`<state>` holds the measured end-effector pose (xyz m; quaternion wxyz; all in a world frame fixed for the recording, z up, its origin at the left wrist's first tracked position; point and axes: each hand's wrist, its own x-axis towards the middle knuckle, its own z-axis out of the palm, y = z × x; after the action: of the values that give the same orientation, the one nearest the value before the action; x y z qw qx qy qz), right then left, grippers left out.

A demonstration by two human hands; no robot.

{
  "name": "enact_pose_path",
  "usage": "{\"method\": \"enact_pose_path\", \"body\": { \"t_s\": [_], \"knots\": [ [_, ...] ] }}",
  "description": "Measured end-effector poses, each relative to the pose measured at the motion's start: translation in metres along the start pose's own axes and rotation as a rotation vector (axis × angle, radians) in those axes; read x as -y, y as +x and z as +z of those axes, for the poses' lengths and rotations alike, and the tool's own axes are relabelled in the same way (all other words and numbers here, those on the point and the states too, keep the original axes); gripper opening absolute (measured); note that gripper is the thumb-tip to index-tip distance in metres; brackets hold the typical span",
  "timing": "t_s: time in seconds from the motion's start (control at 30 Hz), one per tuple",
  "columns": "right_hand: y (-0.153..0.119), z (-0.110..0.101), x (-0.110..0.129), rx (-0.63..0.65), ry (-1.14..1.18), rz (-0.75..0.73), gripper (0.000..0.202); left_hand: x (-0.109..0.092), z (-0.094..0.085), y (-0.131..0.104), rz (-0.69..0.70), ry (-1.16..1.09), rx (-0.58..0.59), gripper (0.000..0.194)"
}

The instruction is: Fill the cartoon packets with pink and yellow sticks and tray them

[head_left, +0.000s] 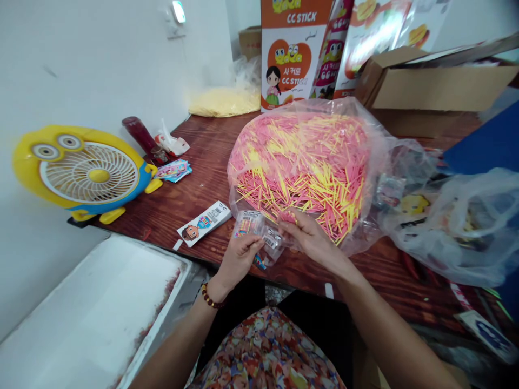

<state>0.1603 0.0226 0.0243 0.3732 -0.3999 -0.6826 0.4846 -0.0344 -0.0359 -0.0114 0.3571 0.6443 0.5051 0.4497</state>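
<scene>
My left hand (237, 260) is closed on small clear printed packets (272, 241), which stick out above and to the right of its fingers. One packet (245, 225) shows pink and yellow sticks behind its print. Just right of it, my right hand (310, 237) pinches a small bundle of pink and yellow sticks (287, 217), seen mostly end-on. Both hands hang over the near table edge, close together. Behind them lies a large clear bag (302, 156), spread wide and full of loose pink and yellow sticks. To the left rests a stack of printed cards (204, 223).
A yellow and blue character fan (97, 174) stands at the table's left end, near a dark red bottle (141, 135) and small printed packets (174, 170). Printed cartons (292, 59) and an opened cardboard box (438, 94) stand behind. Plastic bags (462, 227) crowd the right side.
</scene>
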Motion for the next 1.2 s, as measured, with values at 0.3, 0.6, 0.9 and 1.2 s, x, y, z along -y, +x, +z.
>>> {"method": "enact_pose_path", "body": {
  "t_s": [0.3, 0.6, 0.9, 1.2],
  "knots": [
    [0.009, 0.031, 0.027, -0.414, 0.826, -0.082, 0.013, 0.000, 0.006, 0.000, 0.118, 0.054, -0.041, 0.027],
    [-0.002, 0.046, 0.011, -0.327, 0.690, 0.021, 0.013, -0.004, 0.009, 0.000, -0.030, -0.088, -0.111, 0.022],
    [0.001, 0.016, 0.026, -0.007, 0.155, -0.089, 0.041, -0.007, 0.006, 0.018, -0.226, -0.509, -0.130, 0.024],
    [0.010, -0.014, 0.030, 0.083, -0.092, -0.127, 0.023, -0.010, -0.002, 0.028, -0.146, -0.533, -0.185, 0.023]
  ]
}}
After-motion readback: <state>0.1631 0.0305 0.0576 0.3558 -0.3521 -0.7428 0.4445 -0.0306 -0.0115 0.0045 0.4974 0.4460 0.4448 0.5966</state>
